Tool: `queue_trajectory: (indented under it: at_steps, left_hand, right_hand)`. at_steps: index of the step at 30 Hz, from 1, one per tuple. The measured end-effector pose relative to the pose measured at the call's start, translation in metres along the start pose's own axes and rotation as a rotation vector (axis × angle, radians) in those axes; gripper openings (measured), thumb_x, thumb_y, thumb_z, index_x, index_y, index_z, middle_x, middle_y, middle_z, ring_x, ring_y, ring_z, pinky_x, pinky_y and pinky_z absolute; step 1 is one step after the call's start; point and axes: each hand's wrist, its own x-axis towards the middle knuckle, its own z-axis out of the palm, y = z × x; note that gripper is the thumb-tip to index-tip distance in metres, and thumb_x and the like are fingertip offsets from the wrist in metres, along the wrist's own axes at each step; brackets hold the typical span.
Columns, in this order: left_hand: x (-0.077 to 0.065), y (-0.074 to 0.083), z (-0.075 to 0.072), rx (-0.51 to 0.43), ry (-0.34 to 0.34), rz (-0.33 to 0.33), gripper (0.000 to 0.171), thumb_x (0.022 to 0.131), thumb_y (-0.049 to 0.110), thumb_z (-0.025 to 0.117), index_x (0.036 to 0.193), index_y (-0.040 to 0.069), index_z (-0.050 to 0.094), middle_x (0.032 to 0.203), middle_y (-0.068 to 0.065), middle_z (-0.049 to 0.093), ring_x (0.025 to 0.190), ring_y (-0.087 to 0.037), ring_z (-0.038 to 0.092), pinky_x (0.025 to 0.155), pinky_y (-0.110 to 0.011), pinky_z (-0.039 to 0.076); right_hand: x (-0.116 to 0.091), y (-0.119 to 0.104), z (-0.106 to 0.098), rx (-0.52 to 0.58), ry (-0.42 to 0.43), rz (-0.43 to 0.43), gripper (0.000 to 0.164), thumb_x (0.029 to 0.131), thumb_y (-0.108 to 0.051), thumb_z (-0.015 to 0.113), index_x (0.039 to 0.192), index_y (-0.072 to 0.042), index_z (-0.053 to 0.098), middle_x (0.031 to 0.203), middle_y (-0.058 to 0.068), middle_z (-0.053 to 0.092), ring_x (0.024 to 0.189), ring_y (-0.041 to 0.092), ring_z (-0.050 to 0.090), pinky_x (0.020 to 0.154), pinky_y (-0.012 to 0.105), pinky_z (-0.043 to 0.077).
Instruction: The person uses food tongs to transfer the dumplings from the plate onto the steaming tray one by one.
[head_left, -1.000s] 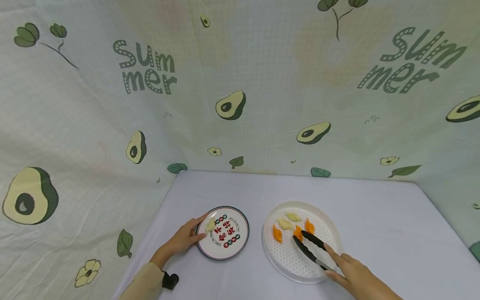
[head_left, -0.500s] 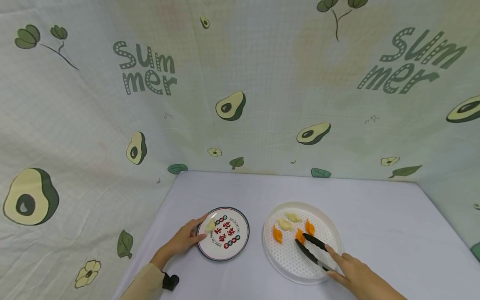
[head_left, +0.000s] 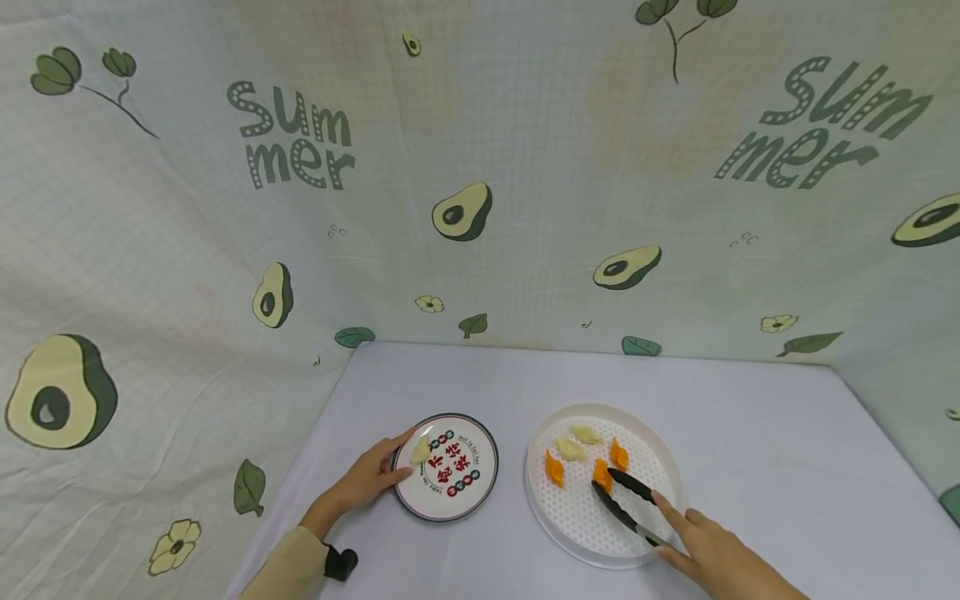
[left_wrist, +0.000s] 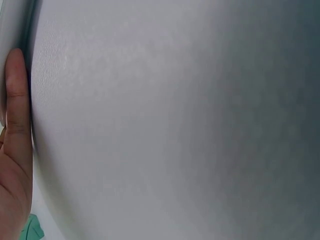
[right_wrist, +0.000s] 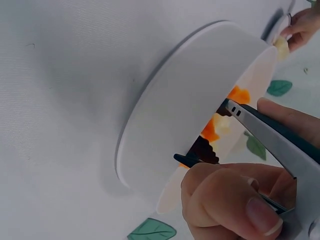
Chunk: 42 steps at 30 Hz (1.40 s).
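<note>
My left hand [head_left: 369, 475] grips the left rim of a small white plate [head_left: 477, 482] with red characters and a dark edge. On that plate lies a pale dumpling [head_left: 421, 451]. My right hand [head_left: 705, 550] holds black-tipped tongs [head_left: 618, 508], seen close up as metal tongs [right_wrist: 270, 140] in the right wrist view. The tong tips are parted, one at each side of an orange dumpling [head_left: 602, 473] on a round white perforated tray [head_left: 570, 533]. Two more orange dumplings [head_left: 554, 469] and two pale dumplings [head_left: 571, 450] lie around it on the tray.
A white cloth covers the table [head_left: 765, 450]. Behind it hangs a curtain [head_left: 525, 150] printed with avocados, leaves and lettering. A black heart-shaped piece [head_left: 341, 562] sits by the left sleeve [head_left: 288, 567].
The tongs have shifted slightly toward the lower right, and the orange dumpling between their tips has moved a little the same way. My left hand and the plate stay put.
</note>
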Motion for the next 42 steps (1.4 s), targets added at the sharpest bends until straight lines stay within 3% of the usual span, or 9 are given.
queue_trajectory:
  at_steps: [6,15,28,35,42]
  left_hand:
    - [0.0,-0.002,0.0,-0.002,-0.001,0.002,0.068,0.096,0.028,0.068,0.156,0.016,0.037,0.091,-0.001,0.046,0.07,-0.014,0.045,0.06,-0.026,0.039]
    - [0.001,-0.002,0.0,-0.001,0.003,-0.01,0.069,0.095,0.029,0.069,0.155,0.018,0.038,0.089,-0.002,0.045,0.071,-0.014,0.044,0.061,-0.026,0.038]
    - [-0.001,-0.002,0.0,-0.002,0.014,0.0,0.068,0.094,0.027,0.07,0.154,0.015,0.039,0.089,-0.001,0.045,0.072,-0.014,0.044,0.061,-0.026,0.038]
    - [-0.001,-0.002,-0.001,-0.002,0.018,-0.004,0.068,0.095,0.028,0.069,0.155,0.016,0.039,0.089,-0.002,0.045,0.071,-0.014,0.044,0.061,-0.026,0.038]
    - [-0.001,-0.002,-0.002,-0.028,-0.002,0.021,0.068,0.095,0.027,0.069,0.155,0.015,0.038,0.088,-0.003,0.046,0.068,-0.013,0.045,0.059,-0.026,0.039]
  right_hand:
    - [-0.002,-0.003,-0.002,-0.003,-0.024,0.054,0.071,0.094,-0.035,0.068,0.144,0.009,0.042,0.113,0.045,0.052,0.1,0.059,0.058,0.081,0.068,0.046]
    - [-0.003,-0.004,-0.008,-0.016,-0.052,0.096,0.075,0.094,-0.041,0.066,0.146,0.006,0.04,0.116,0.047,0.05,0.101,0.062,0.056,0.079,0.07,0.045]
    - [-0.012,-0.027,-0.023,0.04,0.092,-0.05,0.076,0.097,-0.044,0.062,0.152,0.001,0.035,0.129,0.044,0.046,0.116,0.062,0.048,0.085,0.07,0.042]
    - [-0.001,-0.064,-0.033,0.11,0.09,-0.115,0.08,0.098,-0.056,0.052,0.157,-0.006,0.029,0.139,0.038,0.042,0.125,0.055,0.044,0.092,0.07,0.038]
    - [0.02,-0.103,-0.029,0.186,0.098,-0.233,0.079,0.099,-0.054,0.052,0.157,-0.006,0.028,0.146,0.03,0.042,0.135,0.052,0.036,0.099,0.069,0.032]
